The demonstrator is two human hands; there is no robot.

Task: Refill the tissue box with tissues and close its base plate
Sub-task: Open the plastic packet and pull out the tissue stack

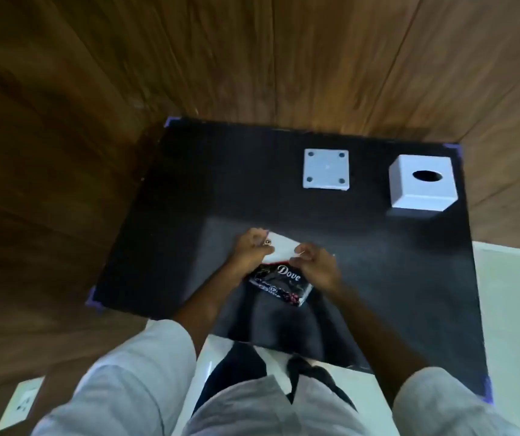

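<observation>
A dark tissue pack [284,283] with white "Dove" lettering lies near the front of the black table [208,190], its far end showing white tissues [279,247]. My left hand [251,250] grips the pack's far left corner. My right hand [317,262] pinches the pack's right side near the white end. The white cube tissue box [422,184] stands at the back right, its oval opening facing up. Its square white base plate [326,169] lies flat to the left of the box, with a round pad in each corner.
Wood-panelled walls [126,73] close in behind and to the left of the table. Purple tape [93,298] marks the table's corners. A pale floor [516,309] shows on the right. A white wall socket [21,401] sits low on the left.
</observation>
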